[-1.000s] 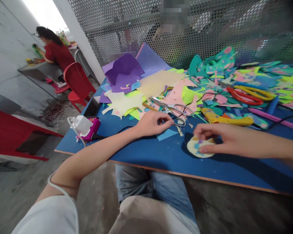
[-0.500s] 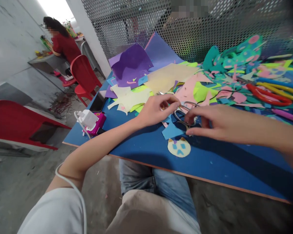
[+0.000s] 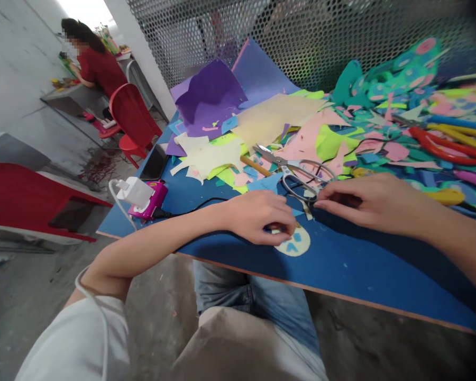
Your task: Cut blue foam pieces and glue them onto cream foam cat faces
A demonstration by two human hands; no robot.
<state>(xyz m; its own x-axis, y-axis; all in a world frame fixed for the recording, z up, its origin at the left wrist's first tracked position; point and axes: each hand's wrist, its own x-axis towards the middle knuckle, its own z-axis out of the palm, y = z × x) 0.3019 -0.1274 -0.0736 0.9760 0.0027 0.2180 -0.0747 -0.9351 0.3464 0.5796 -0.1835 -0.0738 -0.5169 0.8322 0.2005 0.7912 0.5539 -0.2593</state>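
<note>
My left hand [image 3: 261,216] rests on the blue table [image 3: 341,270] with curled fingers pinching the left edge of a cream foam cat-face disc [image 3: 295,243] that has blue pieces stuck on it. My right hand [image 3: 371,202] lies just to the right, its fingertips closed on the loop handle of the metal scissors [image 3: 297,172], which lie on the table with blades pointing away to the left. Just beyond my left hand, a light blue foam scrap [image 3: 267,183] lies flat.
Foam sheets and offcuts in purple [image 3: 210,100], cream [image 3: 273,119], pink and green cover the far table. Red and yellow scissors [image 3: 450,145] lie at right. A white charger on a pink device [image 3: 143,197] sits at the left edge. A person in red sits by red chairs [image 3: 133,121].
My left hand left the scissors and came down onto the cat-face disc. My right hand, which held the disc a second ago, now stays at the scissors' handle.
</note>
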